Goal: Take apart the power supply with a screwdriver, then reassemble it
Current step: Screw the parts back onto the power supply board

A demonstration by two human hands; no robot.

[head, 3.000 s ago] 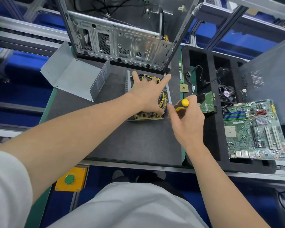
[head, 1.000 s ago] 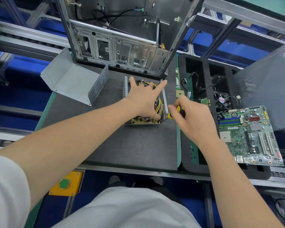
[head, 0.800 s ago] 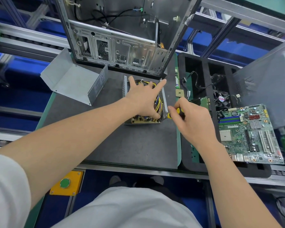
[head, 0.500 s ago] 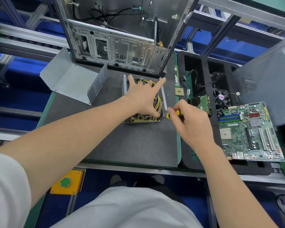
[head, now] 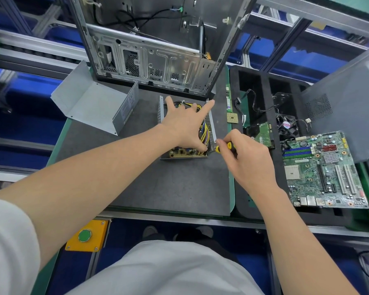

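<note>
The opened power supply [head: 210, 124] lies on the dark mat, its circuit board and yellow wires exposed. My left hand [head: 184, 124] presses flat on top of it, fingers spread. My right hand [head: 246, 159] grips a yellow-and-black screwdriver [head: 223, 147], with the tip at the supply's near right corner. The supply's removed grey metal cover [head: 94, 103] lies to the left on the mat.
An empty computer case [head: 153, 54] stands upright behind the supply. To the right, a black foam tray [head: 251, 201] holds a motherboard [head: 322, 169], a fan [head: 287, 124], a hard drive board and cables. A grey side panel [head: 349, 109] leans at far right. A green button box [head: 85, 236] hangs below the table edge.
My right hand has dropped the screwdriver from upright to a low slant, bringing the tip to the supply's near right corner. My left hand stays pressed on the supply.
</note>
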